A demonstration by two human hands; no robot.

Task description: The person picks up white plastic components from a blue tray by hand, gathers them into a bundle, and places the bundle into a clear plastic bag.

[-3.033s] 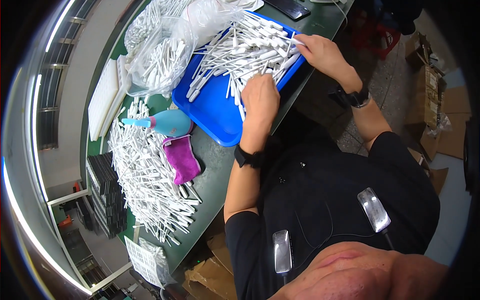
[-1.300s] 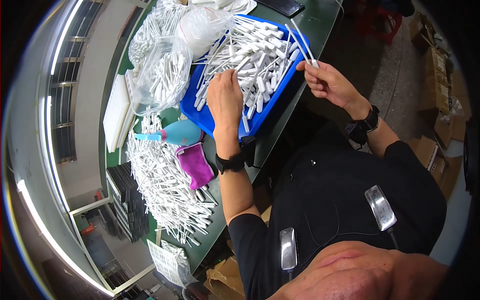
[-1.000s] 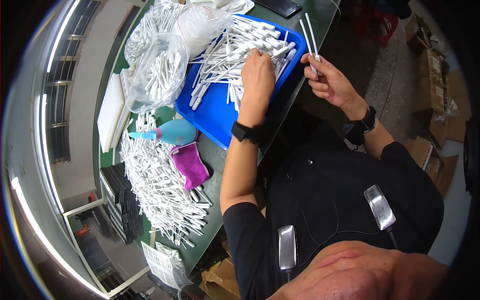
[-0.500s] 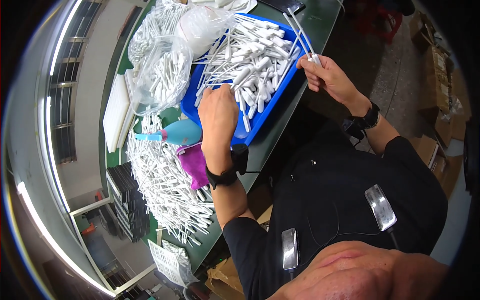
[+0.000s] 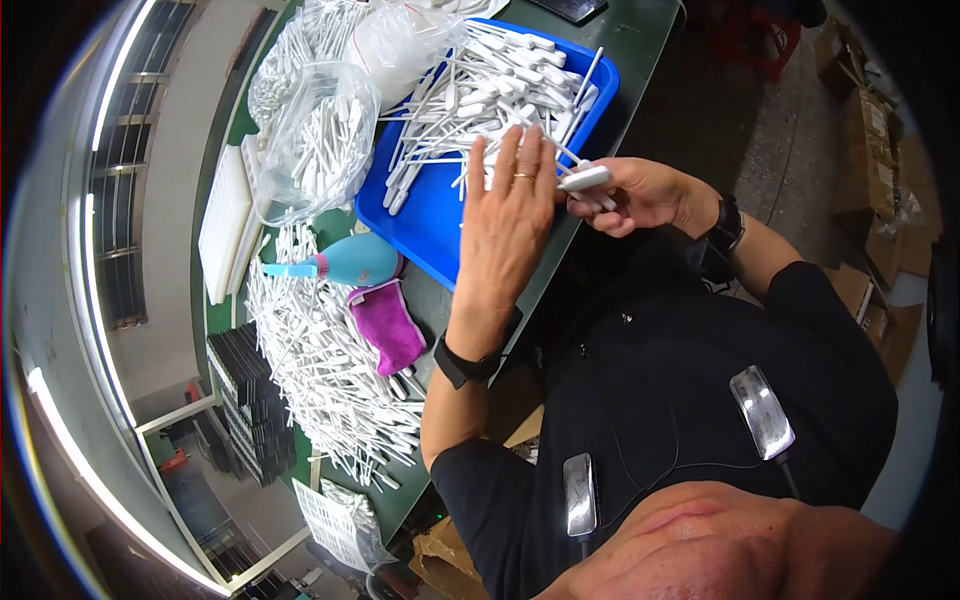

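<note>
A blue tray (image 5: 418,236) on the table holds a heap of white swabs (image 5: 500,85), sticks with thick paddle-like heads. Over the tray's near side, my left hand (image 5: 508,215) lies with fingers stretched out flat, its fingertips over the swabs. What those fingers touch underneath is hidden. Just right of it, past the tray's edge, my right hand (image 5: 645,195) grips a few swabs (image 5: 586,180) by their heads. Their sticks point up and left toward the heap, partly behind my left fingers.
Left of the tray lie a clear bag of swabs (image 5: 325,140), a blue squeeze blower (image 5: 355,262), a purple cloth (image 5: 388,328) and a large loose pile of swabs (image 5: 325,360). White foam blocks (image 5: 228,225) and stacked black trays (image 5: 245,395) stand farther left. Cardboard boxes (image 5: 865,160) stand at right.
My left hand has moved right and straightened its fingers. My right hand has come lower, its swabs now tilted left toward the tray. More of the tray's blue bottom shows.
</note>
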